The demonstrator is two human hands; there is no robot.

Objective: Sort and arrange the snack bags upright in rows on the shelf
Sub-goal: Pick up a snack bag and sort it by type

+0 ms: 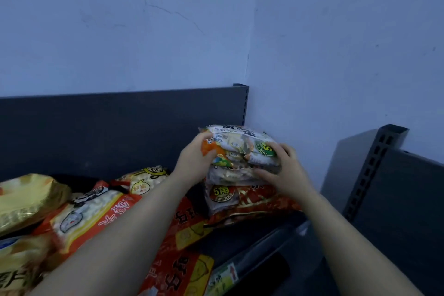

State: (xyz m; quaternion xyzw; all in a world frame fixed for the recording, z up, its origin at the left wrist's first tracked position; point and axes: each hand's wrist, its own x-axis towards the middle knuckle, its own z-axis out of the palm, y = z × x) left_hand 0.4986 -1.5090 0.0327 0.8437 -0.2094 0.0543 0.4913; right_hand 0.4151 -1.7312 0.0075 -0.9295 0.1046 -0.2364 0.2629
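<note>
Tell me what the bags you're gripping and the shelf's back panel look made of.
The held bags: thin plastic film, glossy printed; it creases and catches light where the left hand and right hand squeeze. Back panel: probably painted sheet metal, matte dark grey, flat, with a slotted upright at its end.

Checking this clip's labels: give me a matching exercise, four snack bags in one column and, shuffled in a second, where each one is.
Things:
1. white printed snack bag
2. red snack bag with a round badge
3. gold foil snack bag
4. orange snack bag with a clear window
Places:
A. far left of the shelf
B. low in the corner stack
C. gripped by left hand and right hand, atop the stack
D. lying flat beside the gold one
Pairs: 1-C; 2-B; 3-A; 4-D
</note>
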